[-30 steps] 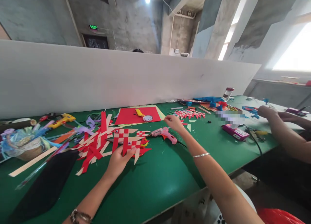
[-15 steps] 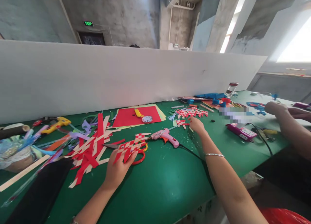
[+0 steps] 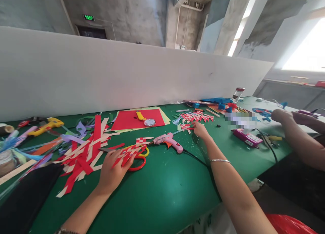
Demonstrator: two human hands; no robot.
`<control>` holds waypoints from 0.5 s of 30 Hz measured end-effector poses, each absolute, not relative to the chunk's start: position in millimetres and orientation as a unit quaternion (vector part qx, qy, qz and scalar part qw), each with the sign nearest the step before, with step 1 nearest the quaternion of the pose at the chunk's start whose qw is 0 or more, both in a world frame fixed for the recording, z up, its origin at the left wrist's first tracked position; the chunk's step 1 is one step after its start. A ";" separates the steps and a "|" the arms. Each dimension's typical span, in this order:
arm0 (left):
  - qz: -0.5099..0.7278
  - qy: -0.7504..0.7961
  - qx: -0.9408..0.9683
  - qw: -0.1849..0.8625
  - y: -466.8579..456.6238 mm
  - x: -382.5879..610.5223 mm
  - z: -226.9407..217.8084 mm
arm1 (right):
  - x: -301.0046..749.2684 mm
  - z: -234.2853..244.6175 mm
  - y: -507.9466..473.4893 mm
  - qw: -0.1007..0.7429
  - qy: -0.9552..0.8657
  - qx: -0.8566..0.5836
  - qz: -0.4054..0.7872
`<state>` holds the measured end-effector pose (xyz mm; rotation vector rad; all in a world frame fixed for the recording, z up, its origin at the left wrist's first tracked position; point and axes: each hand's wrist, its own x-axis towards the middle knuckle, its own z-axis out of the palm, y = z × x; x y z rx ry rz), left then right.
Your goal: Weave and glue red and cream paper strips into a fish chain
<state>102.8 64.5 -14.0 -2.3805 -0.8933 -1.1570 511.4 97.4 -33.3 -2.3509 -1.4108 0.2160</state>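
"What's nearest?"
"One left hand (image 3: pixel 113 171), gripping woven paper (image 3: pixel 128 153) over one pair of scissors (image 3: pixel 142 166)."
"And farther?"
"One pink glue gun (image 3: pixel 169 139), then one right hand (image 3: pixel 202 131), fingertips at one small checkered piece (image 3: pixel 186 126); whether they pinch it, I can't tell."

Glue gun (image 3: pixel 170 139) blks R of L hand (image 3: pixel 111 170); tbl (image 3: pixel 157 193) front passable

A panel (image 3: pixel 127 75) stood along the bench's (image 3: pixel 157 193) far edge. Before it lay paper (image 3: pixel 124 123), a knife (image 3: pixel 140 116) and a dial (image 3: pixel 149 122) on top. The left hand (image 3: pixel 111 169) held a weave (image 3: pixel 130 153) over scissors (image 3: pixel 139 167), with strips (image 3: pixel 85 164) to their left and a glue gun (image 3: pixel 169 141) to their right. Farther right, nearer the far edge, the right hand (image 3: pixel 201 131) was at another weave (image 3: pixel 186 127). A bottle (image 3: pixel 238 94) stood by the panel's right end.
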 end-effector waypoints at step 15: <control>-0.416 -0.390 -0.819 0.071 65.5 101.5 -17.8 | 498.9 -32.5 88.0 0.173 -0.499 -0.849 0.038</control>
